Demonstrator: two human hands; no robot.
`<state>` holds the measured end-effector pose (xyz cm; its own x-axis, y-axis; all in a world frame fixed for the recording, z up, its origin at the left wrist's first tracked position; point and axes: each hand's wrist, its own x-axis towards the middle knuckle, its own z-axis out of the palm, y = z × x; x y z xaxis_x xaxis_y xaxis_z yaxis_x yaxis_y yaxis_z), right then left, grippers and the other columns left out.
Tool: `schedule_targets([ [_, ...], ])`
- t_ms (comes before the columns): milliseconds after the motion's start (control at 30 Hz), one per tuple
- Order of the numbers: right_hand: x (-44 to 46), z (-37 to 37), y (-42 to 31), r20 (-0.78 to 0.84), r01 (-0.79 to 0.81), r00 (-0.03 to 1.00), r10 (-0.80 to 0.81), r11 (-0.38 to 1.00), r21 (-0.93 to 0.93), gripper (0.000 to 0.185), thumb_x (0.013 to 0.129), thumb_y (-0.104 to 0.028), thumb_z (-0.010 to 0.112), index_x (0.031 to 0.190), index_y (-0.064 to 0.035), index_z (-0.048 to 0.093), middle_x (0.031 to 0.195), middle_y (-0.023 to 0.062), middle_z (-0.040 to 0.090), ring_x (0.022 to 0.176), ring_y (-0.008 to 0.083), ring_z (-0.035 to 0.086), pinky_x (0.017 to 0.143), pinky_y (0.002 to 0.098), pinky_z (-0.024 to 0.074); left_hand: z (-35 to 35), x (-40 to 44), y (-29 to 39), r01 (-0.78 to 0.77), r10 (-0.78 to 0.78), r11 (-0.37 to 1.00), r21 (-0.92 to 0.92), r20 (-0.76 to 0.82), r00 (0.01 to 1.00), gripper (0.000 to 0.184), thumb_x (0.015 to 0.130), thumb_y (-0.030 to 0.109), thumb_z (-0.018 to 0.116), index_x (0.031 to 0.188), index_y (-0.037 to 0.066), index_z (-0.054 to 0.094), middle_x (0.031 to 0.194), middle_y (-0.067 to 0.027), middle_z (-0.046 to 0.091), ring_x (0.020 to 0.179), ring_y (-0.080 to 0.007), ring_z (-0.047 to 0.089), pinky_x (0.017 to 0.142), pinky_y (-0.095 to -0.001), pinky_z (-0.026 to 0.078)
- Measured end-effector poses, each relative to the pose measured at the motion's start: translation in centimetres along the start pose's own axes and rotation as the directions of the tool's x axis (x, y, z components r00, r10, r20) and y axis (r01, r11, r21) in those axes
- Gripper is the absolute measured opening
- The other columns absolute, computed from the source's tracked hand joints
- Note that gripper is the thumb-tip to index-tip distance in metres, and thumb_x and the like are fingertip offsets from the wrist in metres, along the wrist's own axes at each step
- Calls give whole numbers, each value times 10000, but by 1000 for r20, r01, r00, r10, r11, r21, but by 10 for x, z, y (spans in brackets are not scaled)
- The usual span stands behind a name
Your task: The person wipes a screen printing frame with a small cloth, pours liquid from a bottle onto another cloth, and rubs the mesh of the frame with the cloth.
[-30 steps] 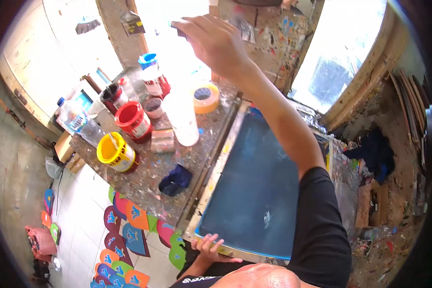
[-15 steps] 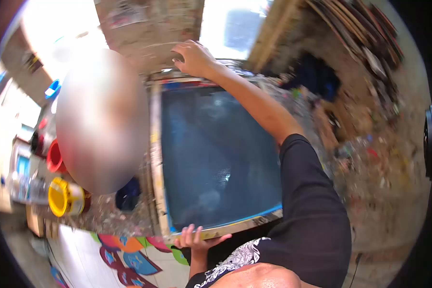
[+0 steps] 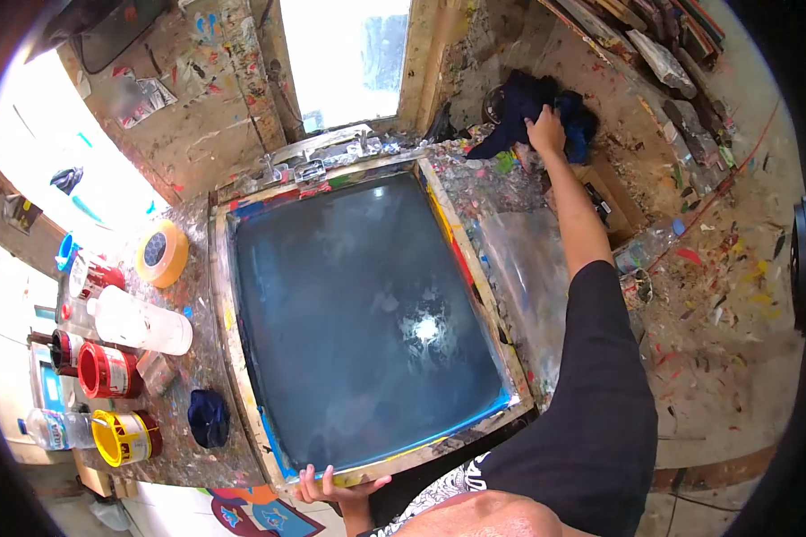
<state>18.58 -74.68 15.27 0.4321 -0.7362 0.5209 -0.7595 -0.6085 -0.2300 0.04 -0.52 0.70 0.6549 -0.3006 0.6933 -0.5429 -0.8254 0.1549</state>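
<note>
A screen-printing frame (image 3: 500,345) with a wooden border and a dark blue-grey mesh lies on the bench in front of me. My left hand (image 3: 336,490) grips its near edge, the fingers lying over the wood. At the far right, my right hand (image 3: 546,134) is closed on a dark cloth (image 3: 521,107), which lies bunched near the bench's back corner. A metal clamp (image 3: 310,170) sits at the frame's far edge.
On the left stand a tape roll (image 3: 162,254), a white bottle (image 3: 141,320), red (image 3: 109,370) and yellow (image 3: 127,437) ink tubs, and a small dark cloth (image 3: 209,418). Right of the frame are a clear sheet (image 3: 533,268), an open cardboard box (image 3: 616,201) and a plastic bottle (image 3: 649,246).
My right hand has moved right from above the frame's far edge to the dark cloth and closed on it. My left hand still holds the near edge. The view has shifted.
</note>
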Motion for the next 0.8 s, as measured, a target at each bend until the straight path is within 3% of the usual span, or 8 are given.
schedule_targets([
  [133, 16, 4, 8, 74, -95, 992, 101, 993, -76, 473, 899, -351, 714, 1266, -78, 594, 1314, 208, 593, 1157, 400, 617, 936, 493, 527, 0, 2, -1, -7, 7, 1000, -18, -12, 1000, 1050, 649, 997, 451, 1220, 116, 474, 1254, -154, 451, 1280, -350, 376, 1111, -598, 185],
  [233, 34, 9, 14, -43, -235, 971, 236, 972, 28, 327, 891, -374, 714, 1126, -147, 726, 1091, 152, 720, 1078, 351, 670, 894, 475, 543, 0, 4, 1, -14, 13, 1000, -3, -24, 1000, 1052, 651, 995, 451, 1219, 110, 485, 1249, -151, 463, 1277, -350, 380, 1105, -598, 191],
  [467, 76, -55, 38, 46, -338, 940, 339, 897, 284, 435, 891, -477, 676, 1087, -96, 752, 1036, 143, 734, 993, 321, 691, 869, 438, 544, 2, 0, 3, 24, -24, 1000, 2, -34, 999, 1030, 674, 989, 429, 1182, 95, 491, 1240, -157, 473, 1268, -348, 385, 1099, -592, 198],
  [500, 75, -65, 34, -107, -252, 952, 287, 932, 259, 407, 907, -439, 682, 1077, -76, 751, 1003, 139, 731, 950, 307, 692, 860, 419, 539, 2, 1, 4, 33, -33, 999, 5, -27, 999, 1021, 683, 986, 421, 1171, 93, 494, 1236, -158, 477, 1267, -348, 386, 1097, -588, 200],
  [533, 72, -79, 29, -114, -247, 952, 283, 934, 258, 407, 907, -439, 682, 1077, -76, 751, 1003, 139, 731, 950, 307, 692, 860, 419, 539, 2, 2, 5, 43, -42, 999, 10, -21, 999, 1013, 692, 984, 413, 1161, 90, 496, 1231, -159, 482, 1266, -348, 387, 1094, -584, 202],
  [633, 53, -109, 12, -209, 35, 977, 42, 936, 351, 360, 923, -388, 680, 1090, -77, 749, 1014, 144, 729, 949, 310, 692, 856, 410, 531, 3, 1, 7, 66, -67, 998, -4, -39, 997, 999, 698, 981, 411, 1160, 100, 503, 1227, -156, 490, 1266, -335, 391, 1088, -574, 206],
  [700, 35, -118, -1, -134, 128, 986, -95, 956, 263, 336, 925, -362, 681, 1095, -81, 750, 1031, 151, 733, 964, 305, 695, 869, 396, 523, 1, 4, 8, 70, -71, 997, -21, -42, 997, 989, 693, 972, 446, 1171, 108, 506, 1237, -145, 488, 1256, -327, 407, 1087, -574, 208],
  [800, 19, -88, 6, 125, 244, 941, -316, 885, 397, 288, 909, -292, 703, 1061, -53, 756, 1007, 179, 743, 961, 317, 709, 873, 390, 531, 3, -1, 6, 90, -91, 995, -53, -19, 996, 989, 684, 960, 491, 1182, 105, 504, 1245, -132, 484, 1250, -334, 414, 1085, -578, 216],
])
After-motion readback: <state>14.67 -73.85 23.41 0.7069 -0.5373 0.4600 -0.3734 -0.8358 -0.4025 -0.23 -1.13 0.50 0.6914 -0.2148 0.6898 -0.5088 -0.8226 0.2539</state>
